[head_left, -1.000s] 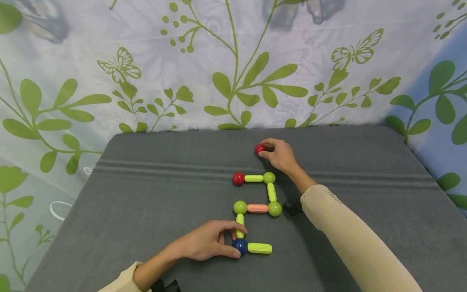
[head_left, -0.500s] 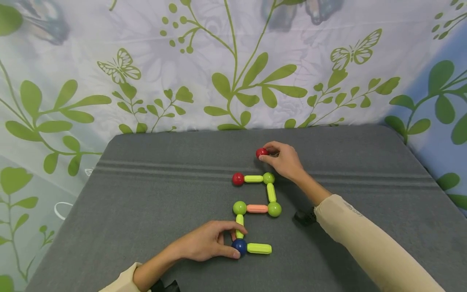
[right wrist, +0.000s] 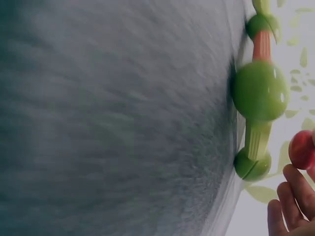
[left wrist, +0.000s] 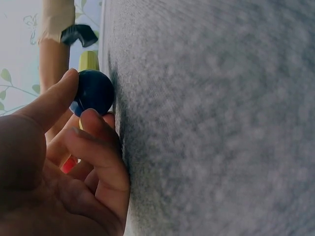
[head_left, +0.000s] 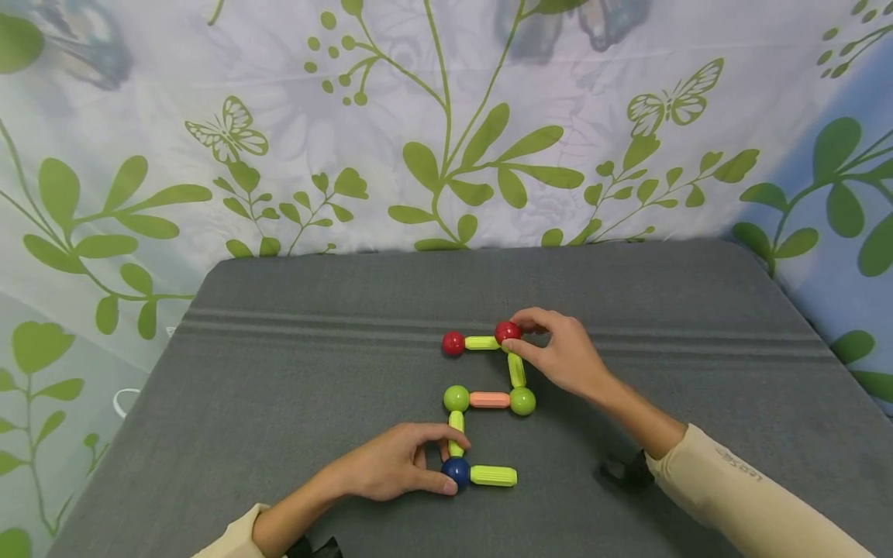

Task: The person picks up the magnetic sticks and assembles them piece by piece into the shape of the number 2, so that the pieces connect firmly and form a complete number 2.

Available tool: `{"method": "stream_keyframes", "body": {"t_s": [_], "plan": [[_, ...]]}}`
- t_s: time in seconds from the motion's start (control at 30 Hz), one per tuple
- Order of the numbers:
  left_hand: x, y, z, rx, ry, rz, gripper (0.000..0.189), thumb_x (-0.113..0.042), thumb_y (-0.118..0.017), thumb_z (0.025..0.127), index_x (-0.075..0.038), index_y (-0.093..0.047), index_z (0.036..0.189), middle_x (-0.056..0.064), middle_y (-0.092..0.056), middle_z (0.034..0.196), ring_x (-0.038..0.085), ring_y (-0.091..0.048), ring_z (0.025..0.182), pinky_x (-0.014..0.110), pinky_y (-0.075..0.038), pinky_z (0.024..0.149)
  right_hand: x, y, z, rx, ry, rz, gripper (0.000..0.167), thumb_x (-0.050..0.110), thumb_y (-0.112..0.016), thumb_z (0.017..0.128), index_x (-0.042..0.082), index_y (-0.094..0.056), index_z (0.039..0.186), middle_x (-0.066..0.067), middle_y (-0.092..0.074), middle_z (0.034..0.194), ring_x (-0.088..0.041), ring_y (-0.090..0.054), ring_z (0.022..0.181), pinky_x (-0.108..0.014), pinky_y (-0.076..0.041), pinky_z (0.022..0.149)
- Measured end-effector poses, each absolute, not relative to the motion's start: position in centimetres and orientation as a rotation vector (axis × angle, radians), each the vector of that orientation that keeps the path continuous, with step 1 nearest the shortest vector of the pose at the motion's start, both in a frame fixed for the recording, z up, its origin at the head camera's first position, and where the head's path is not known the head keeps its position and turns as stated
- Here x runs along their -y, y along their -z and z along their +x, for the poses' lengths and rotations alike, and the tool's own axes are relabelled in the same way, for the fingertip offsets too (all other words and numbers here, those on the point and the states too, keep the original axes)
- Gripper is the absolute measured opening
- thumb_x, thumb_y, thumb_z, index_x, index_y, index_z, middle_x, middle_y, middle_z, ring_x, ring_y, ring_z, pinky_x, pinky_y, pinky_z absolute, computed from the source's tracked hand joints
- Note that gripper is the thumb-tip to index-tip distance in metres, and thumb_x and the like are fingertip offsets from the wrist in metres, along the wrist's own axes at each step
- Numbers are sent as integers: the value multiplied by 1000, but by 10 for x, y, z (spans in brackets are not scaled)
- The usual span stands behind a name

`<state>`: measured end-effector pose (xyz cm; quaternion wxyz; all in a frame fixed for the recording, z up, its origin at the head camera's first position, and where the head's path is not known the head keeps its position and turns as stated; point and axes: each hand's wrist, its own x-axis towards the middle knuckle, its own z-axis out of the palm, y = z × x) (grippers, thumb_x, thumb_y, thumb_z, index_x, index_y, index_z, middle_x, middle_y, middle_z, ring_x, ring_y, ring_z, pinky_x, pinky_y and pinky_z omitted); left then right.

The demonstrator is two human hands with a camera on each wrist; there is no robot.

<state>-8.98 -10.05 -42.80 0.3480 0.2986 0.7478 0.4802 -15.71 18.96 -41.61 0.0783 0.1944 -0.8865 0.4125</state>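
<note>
My left hand (head_left: 398, 463) holds the blue ball (head_left: 455, 472) between thumb and fingers at the near end of a chain of balls and rods on the table. A yellow-green rod (head_left: 494, 476) sticks out to the right of that ball. My right hand (head_left: 570, 355) pinches a loose red ball (head_left: 508, 333) by thumb and fingertips. It hangs above the chain's far right corner, hiding the green ball there in the head view. In the right wrist view the held red ball (right wrist: 300, 149) is apart from the chain. Another red ball (head_left: 453, 343) forms the chain's far left end.
The chain's middle has two green balls, left (head_left: 456, 398) and right (head_left: 522, 401), joined by an orange-pink rod (head_left: 490, 400). Grey cloth covers the table (head_left: 314, 349). A leaf-patterned curtain (head_left: 335, 139) hangs behind it.
My right hand has brought the red ball from behind the chain toward me, to above its far right corner. The left hand stays on the blue ball.
</note>
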Motion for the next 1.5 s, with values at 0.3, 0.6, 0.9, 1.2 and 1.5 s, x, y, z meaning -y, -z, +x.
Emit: {"method": "stream_keyframes", "body": {"t_s": [0.3,0.6,0.9,1.2,1.5], "plan": [[101,428,-91,-1943,-1237,763,38,-22,-76,89,-14,-63,125,-5,-60,99,1,-46,54,17,-38,51,-199,418,-116,2640,-1193,596,27,20,-81,84,11,-70,107,5,-68,98,-21,-64,94,-49,-50,82],[100,429,-90,-1932,-1240,749,39,-22,-75,90,-14,-63,125,-4,-60,99,2,-46,55,17,-38,52,-208,422,-86,2688,-1198,597,26,22,-81,85,21,-68,107,15,-65,99,-10,-61,92,-43,-51,80],[100,430,-90,-1958,-1232,760,38,-24,-76,89,-16,-64,124,-5,-60,99,2,-46,54,18,-39,52,-210,424,-57,2786,-1187,717,25,30,-79,86,27,-65,107,21,-61,99,-2,-59,92,-35,-52,79],[100,431,-89,-1964,-1229,764,38,-24,-76,89,-17,-64,124,-5,-60,99,2,-46,54,18,-38,51,-215,427,-50,2890,-1134,864,22,39,-76,88,30,-61,101,22,-57,92,-2,-56,84,-30,-50,73],[100,432,-89,-1957,-1236,770,38,-24,-76,89,-16,-64,125,-5,-60,99,1,-46,54,17,-38,52,-218,424,-45,3086,-1139,938,21,47,-73,87,37,-59,99,23,-55,91,-3,-52,85,-29,-45,73]]}}
